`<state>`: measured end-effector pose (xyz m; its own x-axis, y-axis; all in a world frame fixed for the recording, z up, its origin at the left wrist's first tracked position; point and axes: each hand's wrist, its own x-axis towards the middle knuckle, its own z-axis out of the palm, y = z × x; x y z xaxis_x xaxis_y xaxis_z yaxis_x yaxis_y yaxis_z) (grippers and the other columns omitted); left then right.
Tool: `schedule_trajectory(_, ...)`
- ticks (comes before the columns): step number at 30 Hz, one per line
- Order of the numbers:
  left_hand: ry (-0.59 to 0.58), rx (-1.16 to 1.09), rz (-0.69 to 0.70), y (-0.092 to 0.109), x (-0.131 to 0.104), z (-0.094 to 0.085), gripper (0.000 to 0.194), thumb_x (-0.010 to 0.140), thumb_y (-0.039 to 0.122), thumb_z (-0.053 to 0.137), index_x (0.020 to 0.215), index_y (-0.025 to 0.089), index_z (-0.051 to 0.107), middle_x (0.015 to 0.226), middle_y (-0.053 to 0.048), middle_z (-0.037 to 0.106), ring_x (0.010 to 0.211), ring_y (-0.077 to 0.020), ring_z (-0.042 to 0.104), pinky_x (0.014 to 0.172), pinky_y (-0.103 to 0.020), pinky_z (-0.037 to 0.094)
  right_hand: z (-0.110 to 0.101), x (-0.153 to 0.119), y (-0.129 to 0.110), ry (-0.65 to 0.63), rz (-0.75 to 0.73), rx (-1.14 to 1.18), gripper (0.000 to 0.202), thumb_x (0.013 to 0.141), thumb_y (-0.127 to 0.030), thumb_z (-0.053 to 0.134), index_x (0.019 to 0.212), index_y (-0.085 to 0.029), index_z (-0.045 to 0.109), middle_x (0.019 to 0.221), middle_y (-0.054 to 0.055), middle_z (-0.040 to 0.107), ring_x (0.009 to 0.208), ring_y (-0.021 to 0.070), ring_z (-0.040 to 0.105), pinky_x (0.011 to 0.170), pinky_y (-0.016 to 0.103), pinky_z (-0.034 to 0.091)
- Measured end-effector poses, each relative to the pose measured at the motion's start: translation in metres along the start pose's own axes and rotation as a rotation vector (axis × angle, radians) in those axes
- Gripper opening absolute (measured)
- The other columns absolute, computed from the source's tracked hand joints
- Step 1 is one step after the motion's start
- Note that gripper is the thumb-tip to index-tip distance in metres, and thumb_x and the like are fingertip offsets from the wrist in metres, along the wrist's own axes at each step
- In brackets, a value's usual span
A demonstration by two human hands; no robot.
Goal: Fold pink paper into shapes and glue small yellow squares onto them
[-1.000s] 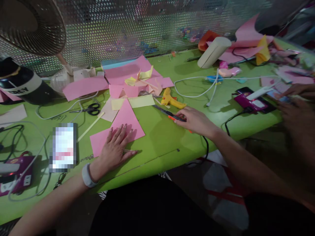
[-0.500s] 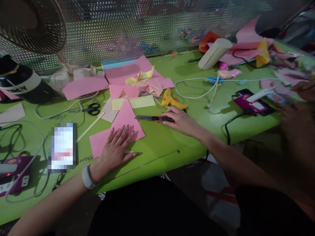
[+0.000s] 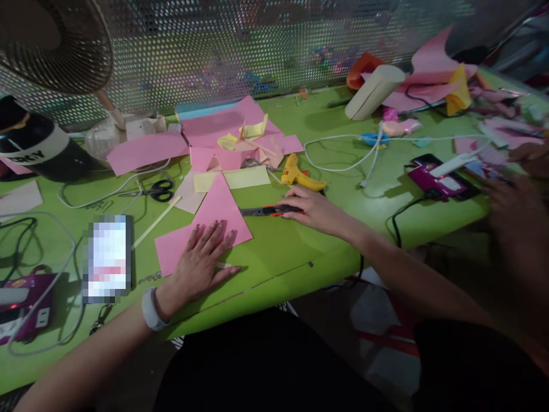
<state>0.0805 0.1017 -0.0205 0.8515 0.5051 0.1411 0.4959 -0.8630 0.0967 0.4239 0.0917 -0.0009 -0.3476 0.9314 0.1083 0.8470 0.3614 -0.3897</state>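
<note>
Green tabletop bears pink paper, partly under spread left fingers.

There is one cutter, one glue gun, one fan and two purple boxes

Pink paper lies flat, a black cutter pointing toward it.

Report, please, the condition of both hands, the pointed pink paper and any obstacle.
Left hand flat on pointed pink paper. Right hand gripping utility knife, blade tip at paper's right edge. Yellow glue gun close beyond right hand.
</note>
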Motion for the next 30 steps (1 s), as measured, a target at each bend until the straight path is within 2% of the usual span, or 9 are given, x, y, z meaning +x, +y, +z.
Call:
schedule_trajectory(9, -0.040, -0.024, 0.002, 0.001, 0.002, -0.004, 0.085, 0.096, 0.061, 0.043, 0.160, 0.030, -0.004, 0.167, -0.007, 0.014, 0.152, -0.0300, 0.018, 0.125, -0.051, 0.009, -0.003, -0.020, -0.012, -0.070, -0.093, 0.120, 0.029, 0.097, -0.031, 0.052, 0.118, -0.018, 0.068, 0.107, 0.012, 0.064, 0.099, 0.0244, 0.063, 0.088, 0.040, 0.052)
schedule_trajectory(15, -0.066, -0.023, 0.002, 0.000, 0.003, -0.004, 0.082, 0.096, 0.062, 0.043, 0.160, 0.031, 0.001, 0.167, -0.008, 0.016, 0.153, -0.0311, 0.017, 0.124, -0.053, 0.009, 0.006, -0.021, -0.014, -0.063, -0.124, 0.108, 0.029, 0.098, -0.033, 0.051, 0.122, -0.023, 0.066, 0.108, 0.010, 0.065, 0.101, 0.0241, 0.061, 0.091, 0.042, 0.052)
schedule_trajectory(20, -0.075, -0.032, 0.002, -0.001, 0.003, -0.004, 0.081, 0.096, 0.061, 0.043, 0.160, 0.033, 0.002, 0.167, -0.008, 0.012, 0.153, -0.0314, 0.016, 0.124, -0.054, 0.010, 0.007, -0.024, -0.009, -0.044, -0.162, 0.134, 0.031, 0.099, -0.034, 0.050, 0.124, -0.024, 0.066, 0.106, 0.010, 0.064, 0.099, 0.0236, 0.061, 0.088, 0.041, 0.053)
schedule_trajectory(25, -0.078, -0.046, -0.005, -0.001, 0.003, -0.003, 0.081, 0.096, 0.062, 0.044, 0.160, 0.034, 0.003, 0.167, -0.007, 0.012, 0.153, -0.0312, 0.016, 0.124, -0.054, 0.010, 0.005, -0.034, -0.007, -0.037, -0.134, 0.143, 0.032, 0.099, -0.034, 0.050, 0.123, -0.024, 0.067, 0.105, 0.010, 0.064, 0.096, 0.0237, 0.062, 0.086, 0.041, 0.053)
schedule_trajectory(30, -0.076, -0.045, -0.005, 0.000, 0.004, -0.004, 0.085, 0.095, 0.063, 0.044, 0.160, 0.031, 0.000, 0.167, -0.007, 0.014, 0.153, -0.0301, 0.015, 0.125, -0.053, 0.008, 0.012, -0.041, -0.016, 0.006, -0.090, 0.080, 0.031, 0.099, -0.033, 0.050, 0.124, -0.024, 0.067, 0.108, 0.011, 0.065, 0.100, 0.0246, 0.062, 0.088, 0.043, 0.053)
